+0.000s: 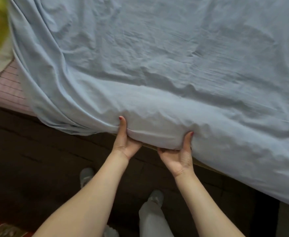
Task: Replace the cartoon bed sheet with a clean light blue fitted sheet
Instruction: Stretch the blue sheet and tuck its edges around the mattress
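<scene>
Bed fills far/right of view, light blue fitted sheet [157,65] spread over it. Left hand [125,142] & right hand [179,154], palms up, grip the near sheet edge; fingers prob. tucked under, thumbs on top.

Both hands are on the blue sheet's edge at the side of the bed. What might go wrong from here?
1. The light blue sheet leaves the pink striped mattress bare at the left; pulling here may drag it further off that end.
2. The left hand and right hand grip close together, so the hem beyond them may stay loose.
3. Wrinkles across the top could get locked in.
</scene>
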